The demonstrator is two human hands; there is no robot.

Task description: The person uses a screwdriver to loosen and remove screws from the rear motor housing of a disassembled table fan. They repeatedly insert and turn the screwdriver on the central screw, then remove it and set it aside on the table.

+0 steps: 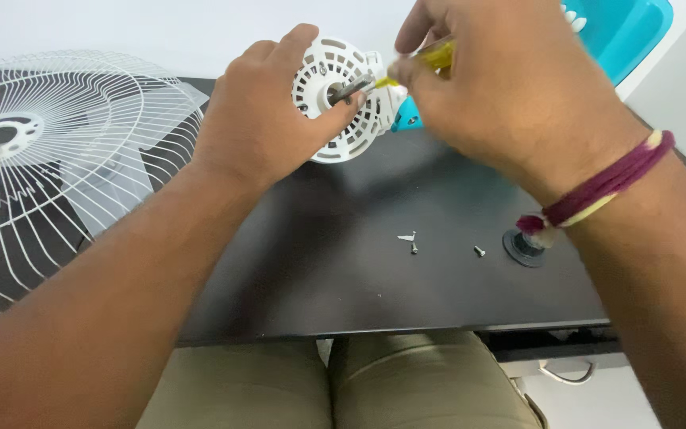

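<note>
— What is seen, from the largest thing down?

— A black flat tabletop (406, 278) is spread across the view. On its left side a white wire fan guard (57, 175) is laid flat, with clear fan blades seen beneath the wires.

— And the hands?

— A white round slotted plastic motor housing (335, 95) is gripped by the left hand (260, 119), held up just above the table's far edge — fingers are curled over its rim, the thumb pressed near the metal shaft (351, 89) at its centre. A yellow-handled screwdriver (430, 59) is pinched tightly in the right hand (502, 87), its tip brought against the housing beside the shaft.

— Anything smaller?

— A dark round rubber cap (522, 246) is set near the right wrist, and two small metal screws (446, 249) are left loose on the table.
</note>
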